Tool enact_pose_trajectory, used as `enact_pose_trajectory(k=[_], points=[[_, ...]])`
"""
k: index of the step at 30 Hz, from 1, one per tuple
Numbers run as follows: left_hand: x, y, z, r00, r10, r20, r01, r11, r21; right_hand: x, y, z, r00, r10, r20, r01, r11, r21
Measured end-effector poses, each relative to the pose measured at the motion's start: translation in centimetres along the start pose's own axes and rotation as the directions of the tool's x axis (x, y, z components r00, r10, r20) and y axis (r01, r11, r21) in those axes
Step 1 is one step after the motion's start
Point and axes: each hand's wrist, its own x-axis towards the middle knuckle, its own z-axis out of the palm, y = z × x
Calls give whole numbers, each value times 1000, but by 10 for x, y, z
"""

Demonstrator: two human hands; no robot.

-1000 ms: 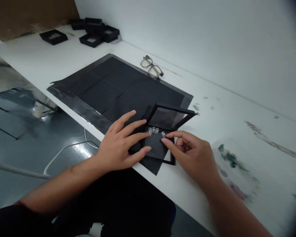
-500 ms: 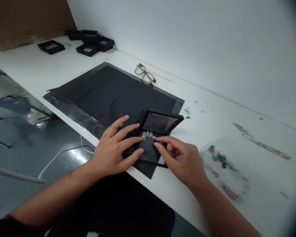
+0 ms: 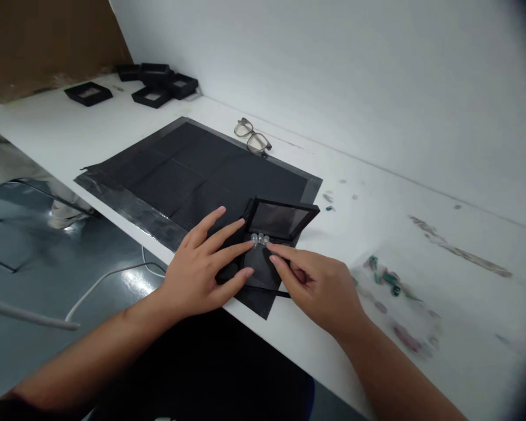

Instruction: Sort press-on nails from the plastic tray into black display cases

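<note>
A small black hinged display case (image 3: 280, 219) lies open on a black mat (image 3: 188, 169) at the near edge of the white table. Its lid with a clear window stands tilted up at the back. Several small clear pieces (image 3: 260, 239) sit in a row on the case's dark base. My left hand (image 3: 206, 266) lies flat with fingers spread on the left part of the base, holding it down. My right hand (image 3: 318, 286) reaches in from the right, its index fingertip and thumb touching the base just beside the clear pieces. Whether it pinches a piece is hidden.
A pair of glasses (image 3: 252, 135) lies at the mat's far edge. Several black cases (image 3: 158, 85) are stacked at the far left near a brown board. Green and purple pieces in a clear bag (image 3: 390, 283) lie right of my hand. A white wall runs behind.
The view shifted, so everything sits lower and to the left. My right hand's fingers moved left along the base toward the clear pieces. The left hand stayed pressed on the case.
</note>
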Motion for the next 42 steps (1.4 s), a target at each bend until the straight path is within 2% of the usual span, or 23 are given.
enact_pose_trajectory(k=[8,15,19,27,30,35,42], points=[[0,1,1,1000,-11,6,11,1000,-28,1,3,1,1000,-15,0,15,997,-78],[0,-1,1,1000,-5,-3,4,999,-45,0,1,1,993,69,-99,-78,993,-90],[0,-1,1,1000,1,-12,-2,999,-55,1,0,3,989,92,-117,-103,990,-95],[0,1,1,1000,9,-21,-11,998,-58,0,-3,5,989,34,-141,-49,994,-103],[1,2,-1,1000,10,28,-10,1000,-25,0,-3,5,988,3,-154,-17,995,-95],[2,3,-4,994,28,105,-30,999,17,-2,-2,5,985,-130,-111,118,987,-108],[1,1,-2,995,41,92,-42,999,15,0,-1,4,994,-57,-92,51,996,-75]])
